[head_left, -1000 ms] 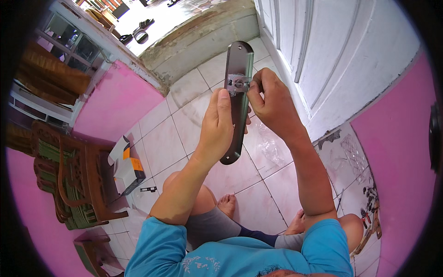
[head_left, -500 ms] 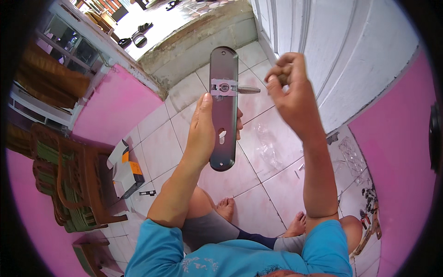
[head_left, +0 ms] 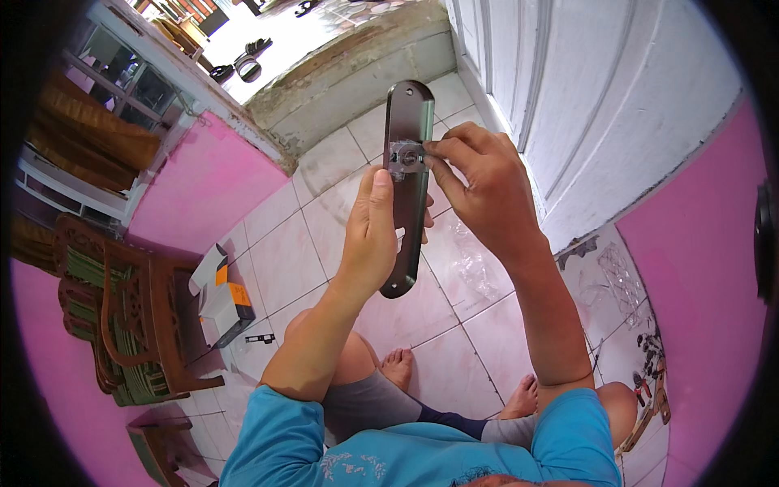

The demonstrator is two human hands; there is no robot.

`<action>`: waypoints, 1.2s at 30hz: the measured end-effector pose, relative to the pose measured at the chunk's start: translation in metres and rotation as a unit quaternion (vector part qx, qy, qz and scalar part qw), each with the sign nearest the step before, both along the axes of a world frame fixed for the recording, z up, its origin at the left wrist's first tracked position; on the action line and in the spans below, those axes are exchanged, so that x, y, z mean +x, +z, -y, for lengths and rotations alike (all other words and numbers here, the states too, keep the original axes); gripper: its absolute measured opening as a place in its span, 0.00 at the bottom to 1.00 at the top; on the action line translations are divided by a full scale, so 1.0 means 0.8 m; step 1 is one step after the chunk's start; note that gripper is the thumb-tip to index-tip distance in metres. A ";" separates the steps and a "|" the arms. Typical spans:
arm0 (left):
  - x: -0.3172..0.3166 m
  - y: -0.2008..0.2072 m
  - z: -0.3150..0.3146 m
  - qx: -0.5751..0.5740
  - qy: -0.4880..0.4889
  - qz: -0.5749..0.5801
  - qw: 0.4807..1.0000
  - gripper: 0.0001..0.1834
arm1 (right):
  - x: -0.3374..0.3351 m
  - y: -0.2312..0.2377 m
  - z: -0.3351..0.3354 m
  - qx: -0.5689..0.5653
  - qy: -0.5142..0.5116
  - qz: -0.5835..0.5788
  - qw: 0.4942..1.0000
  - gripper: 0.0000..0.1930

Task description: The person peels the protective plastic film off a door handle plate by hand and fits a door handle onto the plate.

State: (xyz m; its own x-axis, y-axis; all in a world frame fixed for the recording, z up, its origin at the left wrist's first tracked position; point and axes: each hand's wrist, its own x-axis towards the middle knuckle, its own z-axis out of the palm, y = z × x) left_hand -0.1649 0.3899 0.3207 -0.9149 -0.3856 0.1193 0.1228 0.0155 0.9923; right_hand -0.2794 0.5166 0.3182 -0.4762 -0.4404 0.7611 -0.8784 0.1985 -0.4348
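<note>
The left hand (head_left: 375, 231) grips a long dark metal plate (head_left: 411, 207) above the tiled floor (head_left: 430, 325), its thumb pressed to the face. At the right end of the plate's shiny strip (head_left: 407, 158), the right hand (head_left: 487, 183) brings thumb and forefinger close together; from here I cannot tell whether they pinch it. Left, a box (head_left: 227, 310) sits beside a wooden chair (head_left: 130, 325).

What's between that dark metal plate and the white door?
In the head view, the right hand lies between the metal plate and the white door, its fingertips at the plate's edge, with tiled floor behind.
</note>
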 end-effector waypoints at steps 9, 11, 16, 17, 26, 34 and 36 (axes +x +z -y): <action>0.000 -0.008 -0.005 -0.029 0.007 0.009 1.000 0.22 | 0.000 -0.018 0.023 0.001 -0.051 -0.046 0.998 0.04; 0.000 -0.007 -0.006 -0.044 0.014 0.008 0.999 0.22 | 0.000 -0.023 0.024 -0.003 -0.037 -0.009 0.999 0.04; -0.006 0.000 0.012 -0.079 0.087 0.074 0.990 0.23 | 0.027 -0.016 0.025 -0.066 0.119 0.228 0.964 0.07; -0.010 -0.007 0.019 -0.048 0.098 0.053 0.993 0.23 | 0.028 -0.008 0.021 -0.093 0.111 0.270 0.952 0.08; -0.006 -0.005 0.016 0.013 0.007 0.032 0.999 0.24 | 0.012 0.015 -0.005 -0.090 0.045 0.225 0.969 0.08; -0.003 -0.009 0.005 -0.017 -0.033 0.001 0.999 0.24 | 0.009 0.006 0.006 -0.047 0.017 0.142 0.989 0.07; -0.002 -0.010 0.004 -0.011 -0.039 -0.001 0.999 0.24 | 0.008 0.007 0.004 -0.042 0.014 0.144 0.989 0.07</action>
